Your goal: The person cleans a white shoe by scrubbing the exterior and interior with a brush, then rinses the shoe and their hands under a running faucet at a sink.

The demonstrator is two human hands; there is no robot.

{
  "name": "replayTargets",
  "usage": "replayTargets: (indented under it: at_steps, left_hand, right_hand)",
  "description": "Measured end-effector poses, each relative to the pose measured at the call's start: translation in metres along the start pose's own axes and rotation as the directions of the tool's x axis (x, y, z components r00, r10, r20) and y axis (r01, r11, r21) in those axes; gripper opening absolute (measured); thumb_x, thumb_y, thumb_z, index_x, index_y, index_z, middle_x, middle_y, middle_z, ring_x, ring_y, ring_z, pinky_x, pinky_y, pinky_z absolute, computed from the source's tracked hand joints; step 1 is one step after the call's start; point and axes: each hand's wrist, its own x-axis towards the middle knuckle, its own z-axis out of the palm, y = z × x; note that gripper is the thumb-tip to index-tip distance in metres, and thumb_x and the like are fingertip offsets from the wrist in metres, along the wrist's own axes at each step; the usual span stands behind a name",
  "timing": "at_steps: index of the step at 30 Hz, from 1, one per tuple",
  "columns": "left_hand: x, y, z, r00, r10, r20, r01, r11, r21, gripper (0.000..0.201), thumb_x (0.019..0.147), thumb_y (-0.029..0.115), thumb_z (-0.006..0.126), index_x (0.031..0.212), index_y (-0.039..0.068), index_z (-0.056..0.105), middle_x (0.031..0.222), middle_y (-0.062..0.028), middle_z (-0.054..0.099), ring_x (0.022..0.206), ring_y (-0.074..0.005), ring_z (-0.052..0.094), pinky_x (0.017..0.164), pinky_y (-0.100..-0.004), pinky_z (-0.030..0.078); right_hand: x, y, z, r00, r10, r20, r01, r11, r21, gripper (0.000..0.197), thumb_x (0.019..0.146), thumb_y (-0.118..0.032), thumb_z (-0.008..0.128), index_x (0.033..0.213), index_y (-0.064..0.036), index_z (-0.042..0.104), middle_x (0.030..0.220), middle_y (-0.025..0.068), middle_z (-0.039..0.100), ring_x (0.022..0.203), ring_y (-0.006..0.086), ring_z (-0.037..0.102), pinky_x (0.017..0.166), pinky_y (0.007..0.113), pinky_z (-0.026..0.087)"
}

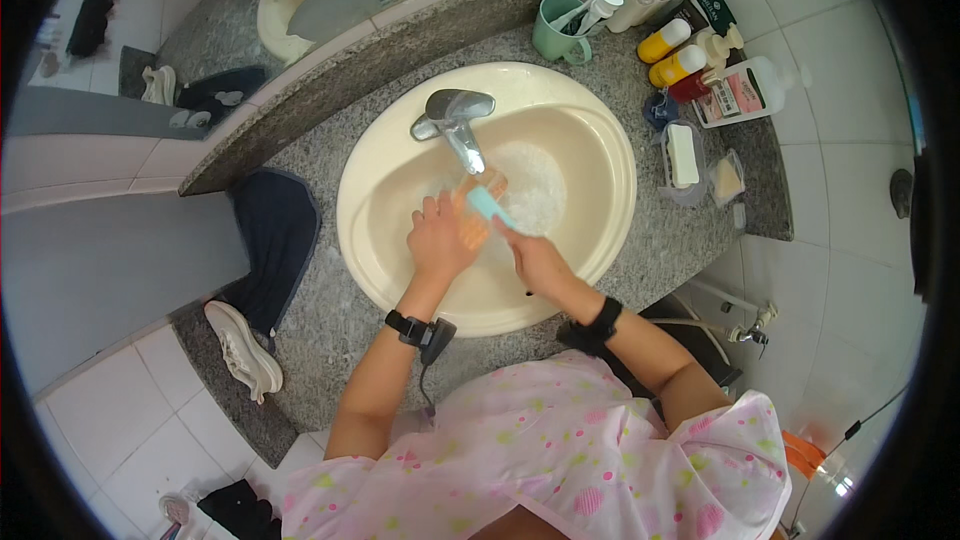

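While our left grip holds an orange item over the sink, our right grip clasps a blue brush.

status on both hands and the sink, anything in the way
Left hand holding orange item over sink. Right hand gripping light blue tool against it. Faucet close by.
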Motion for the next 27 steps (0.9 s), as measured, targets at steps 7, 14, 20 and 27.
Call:
replayTargets:
  at_steps: [7,14,20,27]
  left_hand:
    - [0.0,0.007,0.008,0.996,0.077,-0.041,-0.078,0.997,-0.03,0.08,0.061,0.028,0.079,0.128,0.002,0.043,0.107,-0.0149,0.05,0.089,-0.0351,0.056,0.067,-0.0446,0.052]
    - [-0.006,0.002,0.011,0.999,0.025,-0.035,-0.027,0.997,-0.067,0.079,0.06,0.02,0.077,0.128,0.003,0.042,0.107,-0.0144,0.05,0.092,-0.0356,0.054,0.071,-0.0447,0.052]
    - [-0.01,-0.008,0.01,0.999,-0.035,-0.004,0.034,0.998,-0.06,0.077,0.062,0.018,0.076,0.129,0.003,0.041,0.107,-0.0146,0.049,0.093,-0.036,0.054,0.072,-0.0453,0.051]
    - [-0.007,0.008,0.005,1.0,-0.003,-0.001,0.003,0.998,-0.067,0.074,0.064,0.02,0.075,0.127,0.003,0.041,0.107,-0.015,0.049,0.092,-0.0366,0.054,0.071,-0.0465,0.05]
  right_hand:
    - [0.031,0.032,0.011,0.991,0.08,-0.108,-0.057,0.977,0.205,0.056,0.086,0.0,0.041,0.141,-0.0127,0.039,0.088,0.0285,0.062,0.079,0.0451,0.061,0.071,0.048,0.049]
    - [0.041,0.024,0.014,0.998,0.023,-0.053,-0.015,0.988,0.153,0.053,0.09,-0.006,0.042,0.142,-0.0127,0.037,0.084,0.0289,0.061,0.076,0.0441,0.061,0.069,0.049,0.048]
    - [-0.006,-0.027,0.022,1.0,0.0,-0.009,0.002,0.984,0.177,0.038,0.095,-0.012,0.04,0.131,-0.0061,0.047,0.087,0.0303,0.061,0.081,0.0437,0.061,0.074,0.049,0.049]
    - [0.047,0.012,0.016,0.977,0.205,-0.051,-0.198,0.973,0.119,0.042,0.091,-0.005,0.038,0.132,-0.007,0.047,0.09,0.0272,0.063,0.084,0.0439,0.061,0.075,0.048,0.049]
